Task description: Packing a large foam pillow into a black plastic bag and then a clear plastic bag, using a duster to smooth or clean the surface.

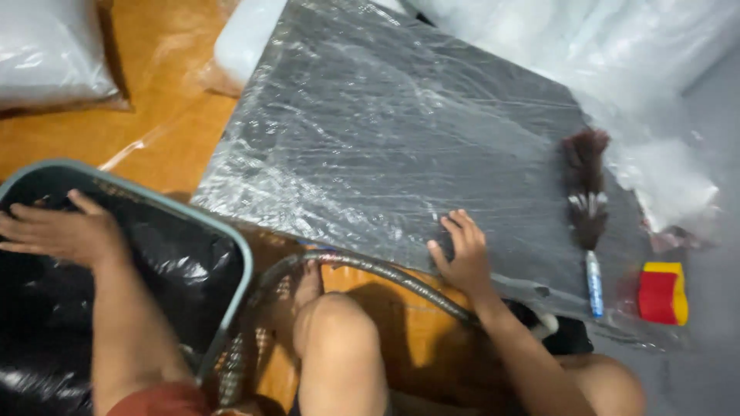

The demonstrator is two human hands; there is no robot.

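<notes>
Plastic film wraps the dark slab [401, 146]; right hand [461, 258] rests on its near edge, fingers loosely spread, flat on the wrap, gripping nothing. Slab runs up and away from that hand. Just below the wrist, a ribbed metal hose [385, 273] curves past a bare knee [335, 323]. Right of the hand, on the slab: a feather duster [587, 196]; beyond it, a red-and-yellow block [663, 293]. Left hand [65, 231] lies open, palm down, on black plastic bags [166, 258] inside a grey-rimmed tub [240, 254], well apart from the slab. Underneath: orange floor [166, 115]. Clear bags [50, 50] stand around.
</notes>
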